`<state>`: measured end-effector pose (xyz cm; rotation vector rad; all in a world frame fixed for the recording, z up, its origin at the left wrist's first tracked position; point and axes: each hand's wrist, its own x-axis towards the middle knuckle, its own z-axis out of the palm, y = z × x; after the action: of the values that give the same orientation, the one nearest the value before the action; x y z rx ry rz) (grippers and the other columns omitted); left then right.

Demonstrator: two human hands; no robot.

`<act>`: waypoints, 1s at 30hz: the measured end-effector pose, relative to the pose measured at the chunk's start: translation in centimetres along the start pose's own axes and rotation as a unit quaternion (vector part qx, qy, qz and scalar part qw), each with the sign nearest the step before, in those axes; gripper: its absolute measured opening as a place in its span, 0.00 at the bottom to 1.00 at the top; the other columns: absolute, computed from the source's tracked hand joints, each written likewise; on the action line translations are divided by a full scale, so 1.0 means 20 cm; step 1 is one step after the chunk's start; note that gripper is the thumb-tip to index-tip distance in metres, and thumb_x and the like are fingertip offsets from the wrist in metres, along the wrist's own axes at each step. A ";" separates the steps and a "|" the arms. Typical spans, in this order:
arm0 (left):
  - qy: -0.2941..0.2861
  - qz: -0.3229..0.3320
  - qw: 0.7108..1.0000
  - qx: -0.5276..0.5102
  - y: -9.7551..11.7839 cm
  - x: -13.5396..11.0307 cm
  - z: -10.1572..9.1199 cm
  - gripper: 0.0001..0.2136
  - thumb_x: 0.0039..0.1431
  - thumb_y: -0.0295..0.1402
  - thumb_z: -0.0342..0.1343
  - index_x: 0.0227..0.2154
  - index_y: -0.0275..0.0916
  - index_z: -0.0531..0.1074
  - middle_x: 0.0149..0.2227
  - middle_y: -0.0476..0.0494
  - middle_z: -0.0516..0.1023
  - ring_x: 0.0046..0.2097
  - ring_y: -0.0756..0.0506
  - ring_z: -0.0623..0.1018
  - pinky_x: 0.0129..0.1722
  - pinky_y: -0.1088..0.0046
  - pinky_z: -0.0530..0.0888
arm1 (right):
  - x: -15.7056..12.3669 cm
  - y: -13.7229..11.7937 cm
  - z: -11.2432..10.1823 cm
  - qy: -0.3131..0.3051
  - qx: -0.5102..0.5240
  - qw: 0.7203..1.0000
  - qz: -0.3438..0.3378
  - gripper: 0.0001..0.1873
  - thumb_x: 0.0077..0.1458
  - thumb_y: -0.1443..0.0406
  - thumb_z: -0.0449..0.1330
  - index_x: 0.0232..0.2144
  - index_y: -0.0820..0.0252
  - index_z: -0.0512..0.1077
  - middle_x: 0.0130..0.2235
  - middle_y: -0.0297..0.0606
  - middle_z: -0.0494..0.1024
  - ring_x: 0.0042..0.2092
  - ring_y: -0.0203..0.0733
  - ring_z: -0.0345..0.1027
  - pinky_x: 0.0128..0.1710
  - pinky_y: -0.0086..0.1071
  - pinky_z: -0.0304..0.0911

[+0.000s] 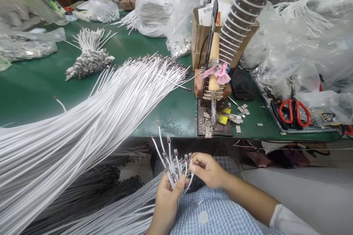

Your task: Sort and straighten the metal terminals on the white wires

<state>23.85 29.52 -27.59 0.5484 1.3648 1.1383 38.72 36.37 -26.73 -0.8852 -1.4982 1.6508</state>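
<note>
Head view, left hand (169, 192) gripping cables (173, 167), lower lengths hidden, right hand (209, 170) pinching one, tip partly covered, bench (171, 117) beyond both hands.

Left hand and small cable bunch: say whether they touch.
Touching: head view shows the left hand gripping the small cable bunch between thumb and fingers.

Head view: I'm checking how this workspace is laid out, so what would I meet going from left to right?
Clear plastic bag, short bundle of white cables, left hand, right hand, dark flat object, red-handled scissors.
</note>
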 end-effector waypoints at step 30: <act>-0.088 0.037 0.995 -0.035 0.22 0.04 0.15 0.10 0.48 0.37 0.61 0.27 0.39 0.66 0.20 0.54 0.69 0.15 0.57 0.61 0.14 0.82 0.55 | -0.14 -0.28 -0.23 0.132 -0.152 0.968 -0.147 0.12 0.61 0.64 0.45 0.30 0.59 0.66 0.29 0.38 0.65 0.31 0.39 0.61 0.31 0.33 0.58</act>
<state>25.21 32.92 -23.55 0.6381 1.1563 1.1654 44.48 36.64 -21.51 -0.9493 -1.6254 1.0625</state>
